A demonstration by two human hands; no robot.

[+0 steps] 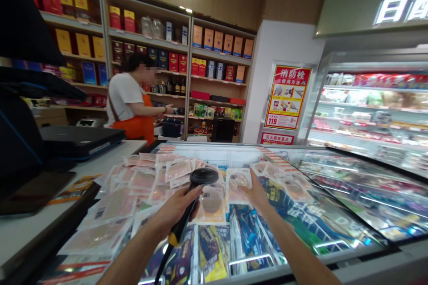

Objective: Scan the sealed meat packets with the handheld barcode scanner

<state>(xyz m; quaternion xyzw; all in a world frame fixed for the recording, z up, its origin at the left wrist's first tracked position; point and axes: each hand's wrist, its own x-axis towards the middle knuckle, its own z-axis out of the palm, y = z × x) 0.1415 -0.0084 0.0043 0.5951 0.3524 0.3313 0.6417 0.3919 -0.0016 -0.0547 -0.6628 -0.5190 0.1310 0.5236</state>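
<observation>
My left hand (179, 209) is wrapped round the handle of a black barcode scanner (203, 176) with yellow trim, its cable running down toward me. The scanner's head is over the glass-topped freezer. Between the thumb and fingers of my right hand (254, 192) is a flat clear packet (236, 183) with a pale round shape inside. Another such packet (211, 207) lies between my hands, just below the scanner head. Many similar flat packets (117, 205) are spread in overlapping layers to the left, and a few more packets (294, 187) lie on the right.
Colourful bags (214, 249) show inside the freezer (334, 254). At the left is a counter (20, 236) with a black device (80, 140) and a phone-like slab (30, 191). A person in an orange apron (133, 120) stands behind, before shelves of boxes (219, 44).
</observation>
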